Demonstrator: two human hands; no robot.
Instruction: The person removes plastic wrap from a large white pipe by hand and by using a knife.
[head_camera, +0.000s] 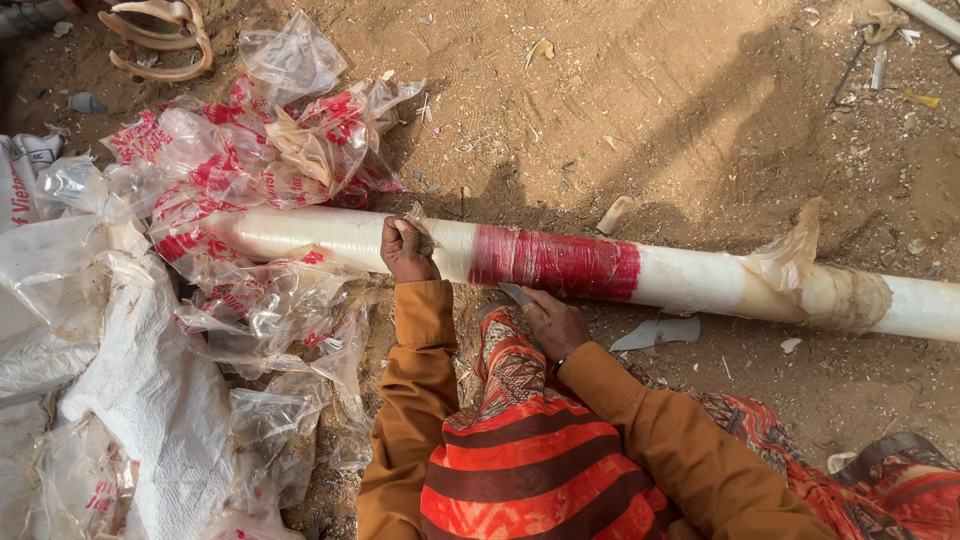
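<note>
both hands work one long white roll (330, 235) lying across the dirt, its axis running left to right just beyond the knees; left hand (407, 250) grips its top; right hand (553, 322), just below, clasps a small blade (517, 294).

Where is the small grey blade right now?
In the head view, the small grey metal blade is in the person's right hand, just below the long white roll wrapped in clear plastic, near its red band; the left hand grips the roll.
</note>
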